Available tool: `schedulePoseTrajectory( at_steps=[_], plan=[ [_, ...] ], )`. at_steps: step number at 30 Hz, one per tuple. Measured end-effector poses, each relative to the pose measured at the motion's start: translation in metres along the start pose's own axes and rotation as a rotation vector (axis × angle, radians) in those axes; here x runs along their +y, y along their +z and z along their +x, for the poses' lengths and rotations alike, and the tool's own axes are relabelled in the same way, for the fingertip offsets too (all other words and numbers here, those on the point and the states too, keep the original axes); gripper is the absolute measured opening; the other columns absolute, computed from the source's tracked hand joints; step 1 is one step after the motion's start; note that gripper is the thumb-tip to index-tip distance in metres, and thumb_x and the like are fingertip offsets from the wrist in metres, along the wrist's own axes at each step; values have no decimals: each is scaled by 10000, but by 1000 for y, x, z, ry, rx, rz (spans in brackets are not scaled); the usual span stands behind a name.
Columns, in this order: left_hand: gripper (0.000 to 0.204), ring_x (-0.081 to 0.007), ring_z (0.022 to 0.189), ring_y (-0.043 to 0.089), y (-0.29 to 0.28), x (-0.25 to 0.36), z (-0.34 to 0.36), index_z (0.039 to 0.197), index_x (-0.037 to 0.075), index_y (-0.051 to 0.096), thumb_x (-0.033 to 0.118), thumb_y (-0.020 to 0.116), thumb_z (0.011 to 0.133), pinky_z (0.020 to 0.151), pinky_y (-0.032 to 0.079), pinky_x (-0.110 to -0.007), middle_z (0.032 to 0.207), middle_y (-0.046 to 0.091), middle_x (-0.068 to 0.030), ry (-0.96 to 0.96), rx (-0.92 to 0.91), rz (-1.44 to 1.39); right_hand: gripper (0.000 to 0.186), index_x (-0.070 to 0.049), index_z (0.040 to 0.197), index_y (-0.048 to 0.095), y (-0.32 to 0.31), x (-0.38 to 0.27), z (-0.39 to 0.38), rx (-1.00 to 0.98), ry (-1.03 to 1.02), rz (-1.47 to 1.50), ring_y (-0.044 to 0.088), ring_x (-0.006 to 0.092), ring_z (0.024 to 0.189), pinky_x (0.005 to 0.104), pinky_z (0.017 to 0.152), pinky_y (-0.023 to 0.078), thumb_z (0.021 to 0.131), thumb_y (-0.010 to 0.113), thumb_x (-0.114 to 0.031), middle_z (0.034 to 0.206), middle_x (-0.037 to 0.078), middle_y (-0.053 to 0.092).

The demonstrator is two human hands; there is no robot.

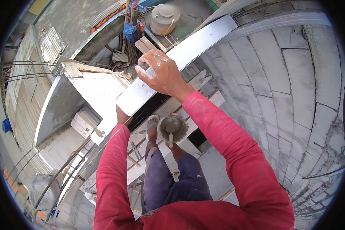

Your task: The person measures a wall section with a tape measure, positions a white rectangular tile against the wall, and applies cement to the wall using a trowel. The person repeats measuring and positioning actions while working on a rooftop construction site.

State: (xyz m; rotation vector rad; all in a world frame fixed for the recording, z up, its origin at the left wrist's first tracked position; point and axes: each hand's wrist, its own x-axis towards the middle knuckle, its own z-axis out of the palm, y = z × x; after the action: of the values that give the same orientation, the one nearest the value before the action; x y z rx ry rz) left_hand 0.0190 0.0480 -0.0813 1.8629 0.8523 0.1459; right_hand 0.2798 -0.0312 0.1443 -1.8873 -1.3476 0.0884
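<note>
A long white block slants from in front of my left arm up to the far right. My left hand grips its near left end from below; most of its fingers are hidden behind it. My right hand, dusted with white, lies over the middle of the block. Its thumb and fingers curl together past the far edge, and whatever they pinch is hidden. Below, by my feet, stands a round bucket of grey mortar with a trowel in it.
Planks lie under my feet, with dark gaps between them. A pale block wall rises at right. Thin string runs by my left forearm. Bent metal bars stick out at left. Far below are a water tank and scrap wood.
</note>
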Motion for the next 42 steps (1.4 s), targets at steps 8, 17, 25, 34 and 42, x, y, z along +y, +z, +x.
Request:
schedulePoseTrajectory(
  at_steps=[8, 17, 25, 34, 42],
  plan=[
    [638, -267, 1298, 517, -2, 17, 4, 1405, -12, 418, 180, 730, 883, 1133, 359, -405, 1277, 613, -168, 14, -45, -90, 316, -98, 1086, 679, -12, 14, -21, -221, -13, -428, 552, 296, 1202, 552, 1100, 340, 899, 688, -352, 1167, 106, 664],
    [1003, -413, 1437, 328, -8, 47, -17, 1504, -19, 327, 199, 893, 705, 1220, 227, -450, 1519, 383, -251, 12, 104, 234, 415, -103, 1251, 647, -15, 4, -25, -378, 138, -481, 456, 323, 1374, 565, 1164, 301, 949, 645, -388, 1374, 138, 586],
    [552, -405, 1265, 530, -45, 137, -107, 1319, -20, 556, 166, 779, 849, 1096, 417, -443, 1318, 577, -242, 124, -13, 220, 422, -108, 1259, 627, -26, -4, -31, -284, 228, -447, 428, 336, 1400, 591, 1164, 296, 917, 687, -348, 1406, 163, 555],
    [237, -301, 981, 634, -115, 268, -134, 1013, 68, 691, 58, 774, 791, 913, 475, -422, 991, 682, -84, 598, 177, 209, 368, -57, 1232, 640, -104, -47, -76, -168, 399, -314, 516, 367, 1270, 461, 1091, 402, 927, 674, -261, 1263, 191, 625],
    [428, -372, 1236, 513, -149, 224, -122, 1212, 60, 630, 197, 780, 835, 1074, 390, -483, 1258, 590, -161, 382, 175, 492, 423, -23, 1270, 600, -173, -80, -212, -186, 834, -344, 568, 428, 1183, 484, 1020, 451, 928, 649, -268, 1249, 254, 617]
  ],
)
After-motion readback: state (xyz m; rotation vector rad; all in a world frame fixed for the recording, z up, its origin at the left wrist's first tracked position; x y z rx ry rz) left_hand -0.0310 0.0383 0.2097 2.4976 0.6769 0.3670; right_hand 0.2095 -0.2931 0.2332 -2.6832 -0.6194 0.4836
